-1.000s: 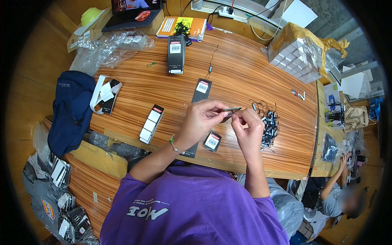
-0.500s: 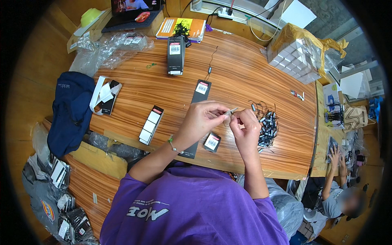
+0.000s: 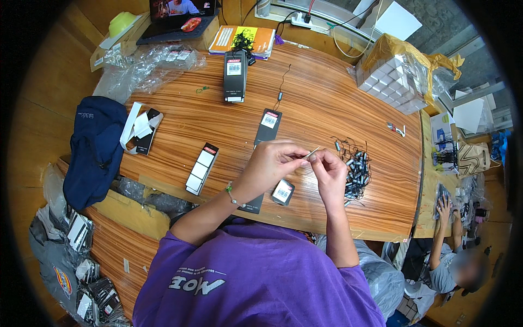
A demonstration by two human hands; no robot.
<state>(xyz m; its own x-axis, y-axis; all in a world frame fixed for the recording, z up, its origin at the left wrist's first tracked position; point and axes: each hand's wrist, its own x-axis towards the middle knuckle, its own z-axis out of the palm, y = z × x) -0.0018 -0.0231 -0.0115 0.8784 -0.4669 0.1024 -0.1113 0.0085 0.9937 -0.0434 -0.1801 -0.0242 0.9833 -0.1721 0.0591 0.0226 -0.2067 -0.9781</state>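
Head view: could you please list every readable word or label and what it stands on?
Located only, wording not copied:
Purple shirt: large white lettering.
Yellow note: partly covered writing.
Long dark card: label print, too small.
Small dark card: likewise.
Stacked dark cards: likewise.
Navy bag: blurred lettering.
Held thin piece: none readable.
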